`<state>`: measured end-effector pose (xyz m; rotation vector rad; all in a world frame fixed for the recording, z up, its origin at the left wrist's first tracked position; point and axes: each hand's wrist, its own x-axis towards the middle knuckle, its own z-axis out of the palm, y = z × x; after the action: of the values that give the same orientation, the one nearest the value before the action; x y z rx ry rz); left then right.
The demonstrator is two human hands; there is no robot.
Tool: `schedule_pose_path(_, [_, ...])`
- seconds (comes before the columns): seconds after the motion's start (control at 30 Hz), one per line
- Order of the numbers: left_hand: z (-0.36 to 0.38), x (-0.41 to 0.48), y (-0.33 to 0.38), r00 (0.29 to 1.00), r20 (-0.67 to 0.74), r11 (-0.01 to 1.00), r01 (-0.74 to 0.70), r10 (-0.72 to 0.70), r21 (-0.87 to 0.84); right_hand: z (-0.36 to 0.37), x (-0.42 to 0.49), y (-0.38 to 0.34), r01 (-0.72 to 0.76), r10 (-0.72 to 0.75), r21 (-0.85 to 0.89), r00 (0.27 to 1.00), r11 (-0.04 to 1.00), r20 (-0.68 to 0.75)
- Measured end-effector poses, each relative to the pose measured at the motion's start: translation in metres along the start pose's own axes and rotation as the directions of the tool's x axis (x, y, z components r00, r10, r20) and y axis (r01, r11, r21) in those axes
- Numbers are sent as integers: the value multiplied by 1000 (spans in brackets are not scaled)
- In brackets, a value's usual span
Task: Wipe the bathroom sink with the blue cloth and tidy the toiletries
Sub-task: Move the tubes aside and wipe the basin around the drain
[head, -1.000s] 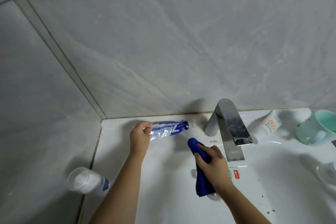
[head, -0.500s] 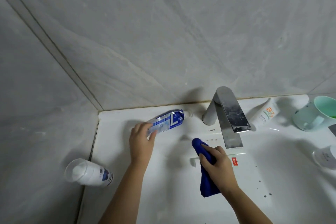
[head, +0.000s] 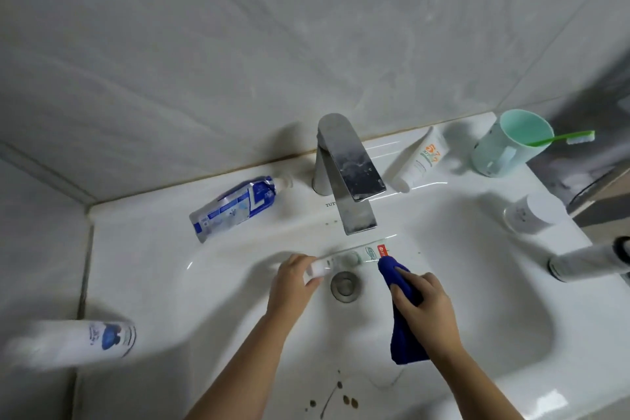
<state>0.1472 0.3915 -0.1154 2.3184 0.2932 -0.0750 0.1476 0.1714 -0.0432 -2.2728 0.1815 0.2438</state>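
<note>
My right hand grips the blue cloth inside the white sink, to the right of the drain. My left hand pinches the cap end of a white toothpaste tube that lies in the basin behind the drain. A blue and silver tube lies free on the sink's back ledge, left of the chrome faucet. A white and orange tube lies on the ledge right of the faucet.
A mint cup with a green toothbrush stands at the back right. A small white jar and a dark-capped bottle sit on the right rim. A white bottle lies at the left edge. Brown spots mark the basin front.
My left hand let go of the blue and silver tube on the ledge and came down into the basin onto the white tube. The right hand with the cloth moved down beside the drain.
</note>
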Motion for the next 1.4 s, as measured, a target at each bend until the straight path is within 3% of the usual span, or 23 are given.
schedule_pose_path(0.13, [25, 15, -3, 994, 60, 996, 87, -86, -15, -4, 2, 17, -28, 28, -11, 1000, 1000, -12])
schedule_pose_path(0.33, [41, 27, -5, 994, 25, 992, 108, -110, 61, 0, -3, 26, -51, 51, -25, 999, 998, 4])
schedule_pose_path(0.5, [33, 11, -5, 982, 46, 983, 183, -184, 26, 1, -7, 19, -35, 38, -40, 998, 999, 60])
schedule_pose_path(0.77, [-32, -62, -4, 937, -183, 950, 271, -297, -154, 19, -15, -15, 50, -59, 63, 985, 997, 160])
schedule_pose_path(0.87, [-59, -96, -7, 871, -359, 936, 266, -335, -230, 30, -20, -33, 103, -121, 92, 969, 990, 217])
schedule_pose_path(1.0, [-93, -129, -5, 709, -591, 911, 184, -384, -370, 42, -28, -59, 182, -211, 125, 937, 975, 280])
schedule_pose_path(1.1, [-116, -129, -1, 612, -657, 874, 123, -439, -470, 50, -29, -77, 217, -245, 125, 923, 968, 295])
schedule_pose_path(1.23, [-141, -101, 1, 559, -685, 834, 22, -468, -552, 58, -26, -99, 249, -274, 119, 910, 961, 309])
schedule_pose_path(1.3, [-150, -84, 5, 525, -712, 844, 25, -467, -535, 61, -22, -108, 266, -298, 143, 901, 953, 314])
schedule_pose_path(1.4, [-163, -60, 10, 415, -797, 880, 23, -440, -474, 64, -14, -118, 304, -338, 154, 887, 940, 315])
